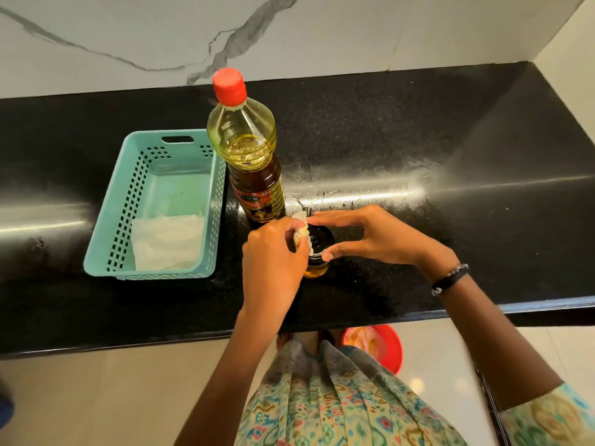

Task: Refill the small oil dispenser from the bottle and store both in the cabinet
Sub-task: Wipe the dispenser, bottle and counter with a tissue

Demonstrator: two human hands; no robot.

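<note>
Left hand [273,252]: fingers curled around a crumpled white tissue [302,235], pressing it against the left edge of the small oil dispenser's [317,257] black lid [318,241].

Right hand [370,235]: arched over the dispenser, forefinger laid along the far rim of the lid, thumb tip on the near rim, pinching the lid between them. A dark band and a beaded bracelet [449,280] sit on this wrist.

Small oil dispenser: clear glass jar, upright, long axis vertical, lid facing up toward the camera. Amber oil shows in the lower body below the lid. It stands on the countertop [418,156] near the front edge, just in front of the bottle.

Oil bottle [248,152]: clear plastic, upright, long axis vertical, red cap [229,86] on and pointing up. Yellow oil fills it to the shoulder; a dark red label wraps the lower half. Its base is close behind the left hand's knuckles.

Basket [122,220]: teal perforated plastic, rectangular, long side running front to back, just left of the bottle. A folded white paper towel [167,243] lies in its near end.

Countertop: polished black speckled stone with bright streaks of reflected light, running left to right.

Wall [128,33]: white marble-look panel with grey veins behind the counter.

Floor [96,397]: pale glossy tile. A red tub [391,346] sits on it beneath the counter edge, partly hidden by the person's patterned garment [322,403].
</note>
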